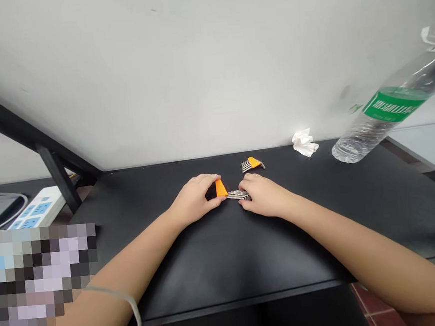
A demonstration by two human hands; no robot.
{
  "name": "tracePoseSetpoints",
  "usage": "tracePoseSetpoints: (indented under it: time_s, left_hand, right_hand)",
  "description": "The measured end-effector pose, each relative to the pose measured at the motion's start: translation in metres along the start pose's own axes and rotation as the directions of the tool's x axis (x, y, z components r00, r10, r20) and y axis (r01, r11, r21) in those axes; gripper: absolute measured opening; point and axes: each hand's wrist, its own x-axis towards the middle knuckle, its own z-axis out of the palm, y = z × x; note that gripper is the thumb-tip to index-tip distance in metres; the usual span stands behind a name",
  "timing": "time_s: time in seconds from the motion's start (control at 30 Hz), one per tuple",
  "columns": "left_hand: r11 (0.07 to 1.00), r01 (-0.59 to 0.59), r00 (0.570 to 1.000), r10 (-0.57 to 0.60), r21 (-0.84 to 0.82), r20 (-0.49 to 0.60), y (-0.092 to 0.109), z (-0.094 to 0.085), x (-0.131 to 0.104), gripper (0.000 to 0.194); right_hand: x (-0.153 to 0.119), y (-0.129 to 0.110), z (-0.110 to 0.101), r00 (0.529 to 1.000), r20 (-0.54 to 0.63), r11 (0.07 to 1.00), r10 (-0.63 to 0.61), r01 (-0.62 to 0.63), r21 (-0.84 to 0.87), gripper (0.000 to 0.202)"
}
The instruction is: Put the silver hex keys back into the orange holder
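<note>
The left hand (195,200) has its grip clamped on an orange holder (220,188), thumb at the near edge and fingers at the far one, low over the middle of the black counter (240,256). A bundle of metal keys (237,195) extends from the holder's right side to the right hand (265,195), whose grip is pinched on their bent ends; how deep the keys sit in the holder cannot be told.

Just beyond the right hand, a second orange holder (254,162) lies on the counter, filled with a row of metal keys sticking out on both sides. Farther right, near the wall (203,83), is a crumpled white tissue (305,142), then a clear plastic bottle (366,138) with a green label (396,103); whether it contains liquid is unclear. Well to the left, beyond the counter's frame, lies a white power strip (36,210).
</note>
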Motion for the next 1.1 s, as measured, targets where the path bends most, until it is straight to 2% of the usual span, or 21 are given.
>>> tracePoseSetpoints:
  time_s: [0.13, 0.3, 0.47, 0.63, 0.8, 0.97, 1.1]
  left_hand:
    - [1.000, 0.013, 1.000, -0.013, -0.005, -0.010, -0.001, 0.001, 0.000, 0.053]
    - [0.999, 0.036, 0.999, -0.037, -0.010, -0.019, -0.002, 0.002, 0.000, 0.055]
    - [0.998, 0.061, 0.998, -0.061, -0.006, 0.000, -0.001, 0.001, 0.000, 0.054]
    - [0.997, 0.073, 0.997, -0.073, 0.003, 0.007, -0.002, 0.000, 0.001, 0.053]
    - [0.997, 0.081, 0.997, -0.081, 0.000, 0.012, -0.004, 0.001, 0.001, 0.052]
    - [0.997, 0.076, 0.997, -0.076, -0.015, 0.004, -0.002, 0.000, 0.002, 0.050]
    - [0.996, 0.079, 0.997, -0.079, -0.030, -0.007, -0.001, -0.002, 0.002, 0.049]
  right_hand:
    - [0.002, -0.003, 0.005, 1.000, -0.020, 0.997, 0.001, -0.003, -0.074, 0.002]
    - [0.012, 0.022, -0.005, 0.999, -0.027, 0.995, 0.023, -0.026, -0.097, 0.003]
    - [0.014, 0.043, -0.015, 0.999, -0.022, 0.998, -0.047, 0.045, -0.047, 0.009]
    - [0.008, 0.039, -0.018, 0.994, -0.067, 0.989, -0.091, 0.082, -0.126, 0.011]
    - [0.010, 0.027, -0.015, 0.997, -0.008, 0.973, -0.073, 0.069, -0.219, 0.012]
    - [0.008, 0.020, -0.014, 1.000, 0.024, 0.990, -0.013, 0.016, -0.143, 0.013]
    - [0.003, 0.020, -0.015, 0.990, -0.063, 0.990, -0.128, 0.132, 0.054, 0.010]
